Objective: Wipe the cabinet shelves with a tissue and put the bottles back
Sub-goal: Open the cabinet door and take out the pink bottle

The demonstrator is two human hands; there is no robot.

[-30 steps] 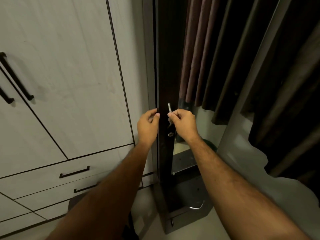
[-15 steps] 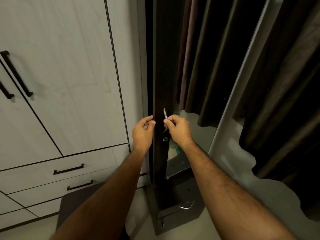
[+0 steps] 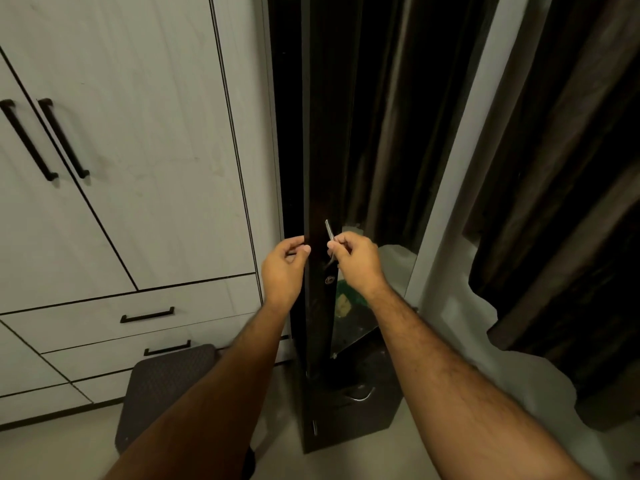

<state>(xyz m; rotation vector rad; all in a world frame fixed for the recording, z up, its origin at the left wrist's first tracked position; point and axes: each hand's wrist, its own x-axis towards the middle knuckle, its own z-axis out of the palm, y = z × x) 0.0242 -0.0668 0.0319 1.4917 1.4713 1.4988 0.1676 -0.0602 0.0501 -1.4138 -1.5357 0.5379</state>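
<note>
A: Two hands are seen at the tall dark cabinet door (image 3: 317,202). Grip?

B: The metal handle (image 3: 329,233) is pinched by the right hand (image 3: 358,261). The door's left edge is held by the curled fingers of the left hand (image 3: 284,268).

A: Surroundings?

B: White wardrobe (image 3: 138,150) at left, dark curtains (image 3: 554,168) at right.

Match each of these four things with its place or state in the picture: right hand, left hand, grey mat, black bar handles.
Column one:
1. right hand
2. left hand
3. grey mat
4. black bar handles

Column two:
A. on the white wardrobe doors, upper left
B. pinches the silver door handle
C. fingers on the dark door's left edge
D. on the floor below the drawers

Pairs: 1-B, 2-C, 3-D, 4-A
</note>
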